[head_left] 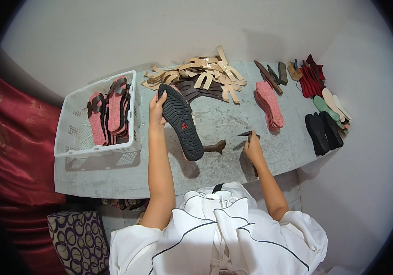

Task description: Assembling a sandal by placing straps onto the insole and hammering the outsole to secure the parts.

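My left hand (158, 109) is closed around a sandal (181, 123) with its ridged black sole turned toward me and a small red mark on it. The sandal is tilted above the table, and its straps are mostly hidden behind the sole. Beside its heel end shows part of a brown metal shoe anvil (215, 146), the rest covered by the sandal. At the table's near side, my right hand (252, 146) grips a hammer (243, 134) with a dark pointed head; its handle runs down below the fist.
Left, a white plastic basket (135, 123) holds pink-topped sandals (98, 123). Strap pieces (201, 73) are heaped at the back. Pink insoles (269, 107) are stacked right of centre, near hand tools (268, 77). Black soles (318, 133), red pieces (311, 80) and pale insoles (336, 105) line the right edge.
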Motion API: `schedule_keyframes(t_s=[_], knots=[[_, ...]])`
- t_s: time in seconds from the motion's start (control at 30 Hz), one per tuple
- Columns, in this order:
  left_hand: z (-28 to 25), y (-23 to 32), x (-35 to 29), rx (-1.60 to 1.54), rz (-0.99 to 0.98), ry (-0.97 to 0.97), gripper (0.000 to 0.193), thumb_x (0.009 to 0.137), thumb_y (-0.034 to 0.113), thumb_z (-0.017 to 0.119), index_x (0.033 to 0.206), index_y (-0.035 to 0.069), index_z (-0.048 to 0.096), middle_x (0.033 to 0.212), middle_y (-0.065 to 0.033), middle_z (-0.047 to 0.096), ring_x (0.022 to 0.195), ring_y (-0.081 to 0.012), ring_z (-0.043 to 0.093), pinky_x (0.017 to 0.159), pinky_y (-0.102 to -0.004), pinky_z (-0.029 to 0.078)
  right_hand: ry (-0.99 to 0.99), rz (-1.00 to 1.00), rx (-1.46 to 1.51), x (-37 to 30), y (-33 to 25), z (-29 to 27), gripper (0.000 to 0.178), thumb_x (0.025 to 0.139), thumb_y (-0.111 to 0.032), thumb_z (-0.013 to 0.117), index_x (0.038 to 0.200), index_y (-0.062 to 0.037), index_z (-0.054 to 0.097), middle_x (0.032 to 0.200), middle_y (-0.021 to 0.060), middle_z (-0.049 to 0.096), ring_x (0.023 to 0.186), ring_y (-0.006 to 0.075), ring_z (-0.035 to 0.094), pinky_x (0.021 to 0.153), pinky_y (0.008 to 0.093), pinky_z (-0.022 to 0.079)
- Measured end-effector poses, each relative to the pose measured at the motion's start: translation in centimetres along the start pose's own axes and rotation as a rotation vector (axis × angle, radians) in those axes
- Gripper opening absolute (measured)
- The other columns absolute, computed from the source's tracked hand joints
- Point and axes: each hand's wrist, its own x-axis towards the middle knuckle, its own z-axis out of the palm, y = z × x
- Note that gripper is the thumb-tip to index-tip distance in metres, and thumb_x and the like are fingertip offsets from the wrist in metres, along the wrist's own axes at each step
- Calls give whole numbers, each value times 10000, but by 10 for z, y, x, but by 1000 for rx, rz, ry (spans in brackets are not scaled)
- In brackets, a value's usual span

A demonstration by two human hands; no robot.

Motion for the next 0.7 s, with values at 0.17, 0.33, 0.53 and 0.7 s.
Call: schedule_keyframes(t_s=[0.17,0.33,0.53,0.7], knots=[[9,5,-9,-31,8,16,210,828,66,535,1013,-32,516,889,-128,600,734,-212,615,641,-308,527,-89,-35,-205,-1,22,28,649,737,-21,535,1300,56,222,1012,247,453,859,393,507,725,423,440],[2,13,-16,-45,31,20,204,833,60,522,1009,-42,518,894,-141,601,749,-229,615,652,-323,530,-91,-86,-268,-4,29,42,704,700,42,531,1320,40,198,1038,227,430,867,371,486,719,416,452],[14,14,-20,-60,30,69,202,835,62,518,1009,-40,519,892,-149,599,733,-236,615,634,-325,534,-123,-92,-311,-2,30,41,688,743,-66,580,1302,75,203,1036,241,434,875,386,469,780,414,418],[20,7,-21,-69,48,62,203,834,66,518,1013,-29,516,892,-148,596,739,-240,613,639,-337,535,-414,74,-295,19,18,23,716,741,-155,610,1301,51,214,1132,209,424,955,373,513,764,420,461]])
